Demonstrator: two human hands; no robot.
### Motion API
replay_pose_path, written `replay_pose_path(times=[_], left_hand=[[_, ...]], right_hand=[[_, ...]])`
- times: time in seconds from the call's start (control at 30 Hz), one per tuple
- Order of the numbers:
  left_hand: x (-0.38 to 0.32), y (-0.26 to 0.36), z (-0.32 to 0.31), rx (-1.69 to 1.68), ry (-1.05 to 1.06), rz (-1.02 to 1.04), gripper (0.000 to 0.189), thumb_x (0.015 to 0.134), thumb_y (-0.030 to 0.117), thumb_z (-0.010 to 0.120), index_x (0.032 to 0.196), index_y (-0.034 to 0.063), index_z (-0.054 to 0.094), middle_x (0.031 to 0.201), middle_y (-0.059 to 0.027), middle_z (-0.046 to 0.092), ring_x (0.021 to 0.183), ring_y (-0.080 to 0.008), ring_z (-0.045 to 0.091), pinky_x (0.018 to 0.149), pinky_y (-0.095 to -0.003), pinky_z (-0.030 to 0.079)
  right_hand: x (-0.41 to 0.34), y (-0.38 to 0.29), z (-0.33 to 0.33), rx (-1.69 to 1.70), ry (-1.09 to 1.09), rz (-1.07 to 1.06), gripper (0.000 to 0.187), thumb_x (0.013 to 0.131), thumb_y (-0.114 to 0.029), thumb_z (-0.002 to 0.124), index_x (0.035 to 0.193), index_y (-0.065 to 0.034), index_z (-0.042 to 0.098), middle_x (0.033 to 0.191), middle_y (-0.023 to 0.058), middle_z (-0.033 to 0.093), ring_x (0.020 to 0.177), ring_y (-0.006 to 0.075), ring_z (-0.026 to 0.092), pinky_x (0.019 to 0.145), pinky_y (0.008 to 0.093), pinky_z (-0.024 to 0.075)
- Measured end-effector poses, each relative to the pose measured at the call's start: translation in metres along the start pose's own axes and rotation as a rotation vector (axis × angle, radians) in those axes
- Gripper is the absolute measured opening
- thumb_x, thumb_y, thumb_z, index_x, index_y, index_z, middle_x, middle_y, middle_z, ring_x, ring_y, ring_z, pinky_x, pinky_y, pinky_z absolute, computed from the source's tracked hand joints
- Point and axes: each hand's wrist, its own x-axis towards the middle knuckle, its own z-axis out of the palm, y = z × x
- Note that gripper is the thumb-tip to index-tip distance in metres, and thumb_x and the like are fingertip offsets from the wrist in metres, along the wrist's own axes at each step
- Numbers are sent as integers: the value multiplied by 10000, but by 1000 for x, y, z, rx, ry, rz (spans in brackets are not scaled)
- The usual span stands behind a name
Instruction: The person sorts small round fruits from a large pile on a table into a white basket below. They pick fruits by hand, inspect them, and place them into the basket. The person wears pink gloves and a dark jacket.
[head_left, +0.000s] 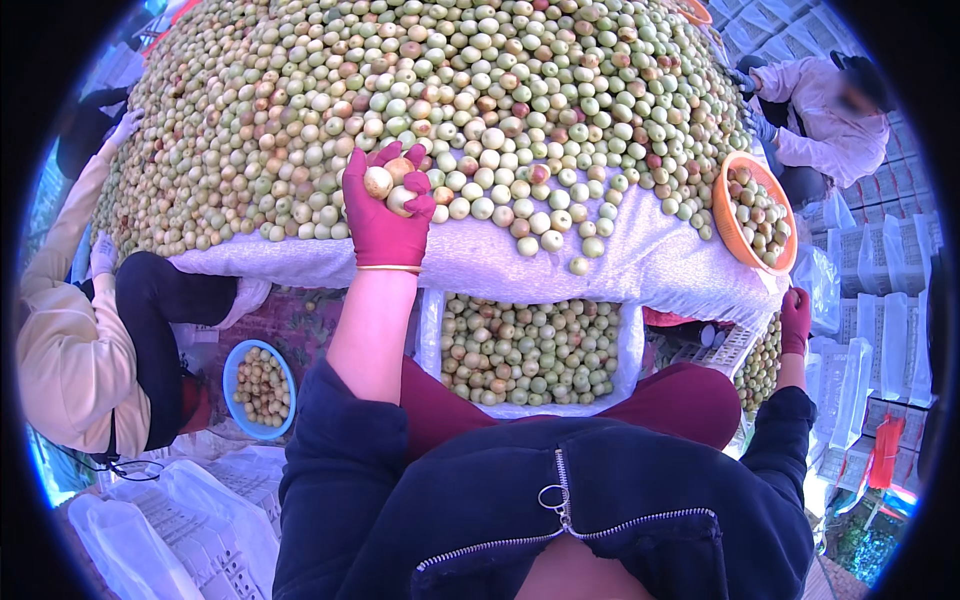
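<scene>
My left hand (388, 225), in a dark pink rubber glove, is raised palm up over the front edge of a heap of green jujubes (487, 139). Cupped in its curled fingers are a few pale, partly browned jujubes (379, 181). My right hand (796, 322), gloved alike, is low at the far right, beside a crate of jujubes (759, 367); its fingers look curled, and whether they hold anything is hidden. Between my knees stands a plastic-lined crate (631, 352) filled with jujubes. White woven sheeting (480, 251) lies under the heap and hangs over its front edge.
An orange basket (724, 217) of jujubes tilts at the heap's right corner. A blue basin (232, 405) holds more at lower left. One person (82, 352) sits left, another (817, 112) right, both reaching to the heap. Lined crates (877, 262) are stacked at right.
</scene>
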Motion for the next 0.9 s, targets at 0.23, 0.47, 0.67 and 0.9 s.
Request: replay_pose_path(times=[0.23,0.47,0.67,0.9], left_hand=[[2,-11,-5,-45,-28,-28,469,928,481,540,1135,66,613,1169,-185,599,641,-164,519,439,-245,351],[0,-13,1,-56,-5,-46,472,930,474,529,1143,57,593,1111,-175,601,647,-177,525,431,-238,350],[2,-10,2,-62,-5,-80,488,920,509,542,1123,70,594,1111,-162,599,660,-166,528,429,-228,360],[5,-21,13,-97,123,-13,559,931,440,587,1256,-1,476,1226,-211,539,1142,-353,567,986,-544,501]], right_hand=[[-6,3,-40,-304,18,-209,535,858,-71,619,1381,-71,508,1384,147,535,1324,301,473,1091,406,389],[-79,-352,170,474,-688,-881,333,923,4,587,1242,-80,626,1171,68,650,1061,201,637,910,306,508],[-122,-491,277,-55,-820,-1038,412,831,-27,596,1221,-156,615,1174,95,616,1055,307,630,858,401,524],[-118,-481,314,-169,-833,-1037,423,816,-61,630,1227,-150,587,1201,107,590,1054,333,622,861,421,523]])
